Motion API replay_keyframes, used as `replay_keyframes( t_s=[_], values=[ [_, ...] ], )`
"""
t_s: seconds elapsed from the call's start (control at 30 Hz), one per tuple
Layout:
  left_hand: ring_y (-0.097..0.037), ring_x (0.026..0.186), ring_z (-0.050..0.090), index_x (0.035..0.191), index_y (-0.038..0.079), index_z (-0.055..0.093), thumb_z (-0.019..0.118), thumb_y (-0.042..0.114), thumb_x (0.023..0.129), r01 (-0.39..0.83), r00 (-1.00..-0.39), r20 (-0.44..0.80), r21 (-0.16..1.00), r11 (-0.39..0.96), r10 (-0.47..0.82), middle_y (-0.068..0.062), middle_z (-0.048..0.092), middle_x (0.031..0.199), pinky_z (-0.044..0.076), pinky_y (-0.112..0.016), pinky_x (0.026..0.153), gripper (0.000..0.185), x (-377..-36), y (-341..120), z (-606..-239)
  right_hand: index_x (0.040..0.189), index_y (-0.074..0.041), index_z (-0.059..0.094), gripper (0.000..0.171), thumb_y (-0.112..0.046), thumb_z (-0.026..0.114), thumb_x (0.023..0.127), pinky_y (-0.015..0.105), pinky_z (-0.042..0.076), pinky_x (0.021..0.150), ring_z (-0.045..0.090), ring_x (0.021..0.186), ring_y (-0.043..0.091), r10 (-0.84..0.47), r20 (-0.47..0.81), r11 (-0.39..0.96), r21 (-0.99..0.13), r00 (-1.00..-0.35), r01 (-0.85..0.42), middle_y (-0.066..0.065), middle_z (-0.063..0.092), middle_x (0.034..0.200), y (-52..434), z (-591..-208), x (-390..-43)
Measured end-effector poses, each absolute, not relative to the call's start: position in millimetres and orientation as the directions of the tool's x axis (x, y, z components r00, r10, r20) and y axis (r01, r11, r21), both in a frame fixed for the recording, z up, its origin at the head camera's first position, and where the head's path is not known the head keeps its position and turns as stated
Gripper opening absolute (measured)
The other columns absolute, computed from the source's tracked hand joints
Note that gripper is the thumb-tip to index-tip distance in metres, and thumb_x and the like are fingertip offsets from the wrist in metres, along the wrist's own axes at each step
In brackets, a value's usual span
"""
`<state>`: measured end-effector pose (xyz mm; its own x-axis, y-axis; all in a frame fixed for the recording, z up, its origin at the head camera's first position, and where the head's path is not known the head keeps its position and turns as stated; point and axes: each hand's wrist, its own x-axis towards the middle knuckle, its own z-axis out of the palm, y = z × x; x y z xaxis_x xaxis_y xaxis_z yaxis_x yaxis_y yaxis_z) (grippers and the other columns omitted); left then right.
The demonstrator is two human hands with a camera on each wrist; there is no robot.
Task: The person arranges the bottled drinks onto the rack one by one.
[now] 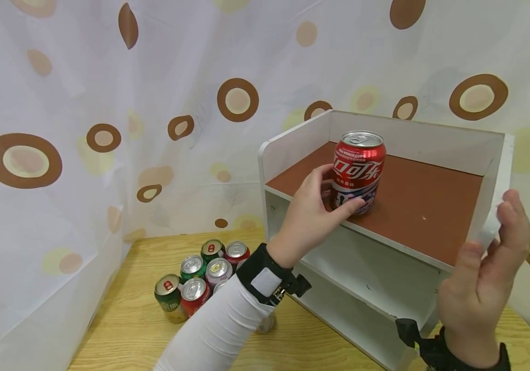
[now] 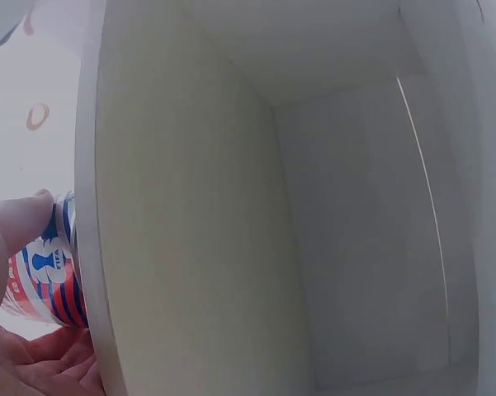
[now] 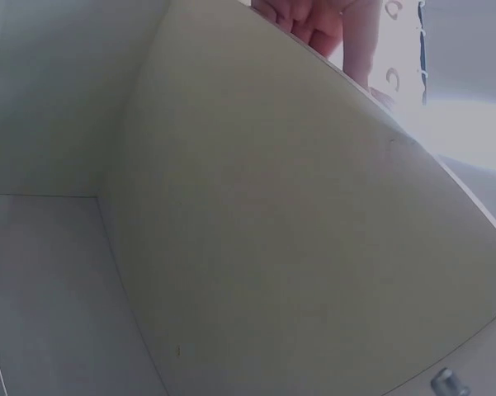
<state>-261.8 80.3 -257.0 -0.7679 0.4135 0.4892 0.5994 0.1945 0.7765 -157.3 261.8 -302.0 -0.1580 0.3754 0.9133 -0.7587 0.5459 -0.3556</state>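
At the centre of the head view, the left hand wraps its fingers and thumb around a red cola can standing upright on the brown top tier of a white shelf. At the right edge of the frame, the right hand grasps the shelf's front right corner. On the wooden counter at lower left, a cluster of cans stands beside the shelf.
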Motion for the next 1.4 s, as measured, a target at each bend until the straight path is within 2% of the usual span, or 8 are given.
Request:
replay_keyframes(
  t_s=[0.23, 0.8, 1.07, 1.4],
  values=[
    [-0.012, 0.116, 0.063, 0.149, 0.009, 0.043, 0.080, 0.027, 0.092, 0.616, -0.753, 0.507, 0.767, 0.179, 0.420, -0.008, 0.058, 0.138, 0.053, -0.017, 0.094, 0.071, -253, 89, -257, 0.131, 0.012, 0.041, 0.037, -0.016, 0.047, 0.107, 0.033, 0.029, 0.117, 0.036, 0.142, 0.033, 0.385, 0.910, 0.522, -0.353, -0.155, -0.777, 0.019, 0.036, 0.154, 264, -305, -160],
    [-0.007, 0.115, 0.061, 0.148, 0.006, 0.043, 0.080, 0.027, 0.091, 0.729, -0.651, 0.598, 0.664, 0.165, 0.467, -0.008, 0.059, 0.135, 0.049, -0.007, 0.089, 0.071, -237, 108, -259, 0.133, 0.013, 0.040, 0.035, -0.011, 0.042, 0.107, 0.032, 0.027, 0.118, 0.034, 0.144, 0.029, 0.400, 0.899, 0.554, -0.391, -0.177, -0.735, 0.018, 0.037, 0.154, 252, -295, -154],
    [0.001, 0.093, 0.058, 0.145, 0.006, 0.047, 0.082, 0.029, 0.090, 0.777, -0.607, 0.651, 0.607, 0.168, 0.455, -0.006, 0.065, 0.125, 0.049, -0.006, 0.078, 0.069, -232, 115, -260, 0.132, 0.014, 0.041, 0.036, -0.013, 0.043, 0.108, 0.032, 0.027, 0.118, 0.035, 0.144, 0.029, 0.401, 0.900, 0.557, -0.385, -0.168, -0.736, 0.019, 0.038, 0.154, 251, -295, -156],
    [0.003, 0.088, 0.055, 0.143, 0.006, 0.049, 0.082, 0.030, 0.090, 0.805, -0.575, 0.663, 0.564, 0.186, 0.479, -0.003, 0.067, 0.123, 0.046, -0.004, 0.074, 0.068, -226, 122, -259, 0.133, 0.014, 0.040, 0.037, -0.014, 0.043, 0.109, 0.034, 0.025, 0.121, 0.032, 0.144, 0.030, 0.392, 0.903, 0.560, -0.386, -0.176, -0.733, 0.020, 0.036, 0.155, 253, -297, -157]
  ],
)
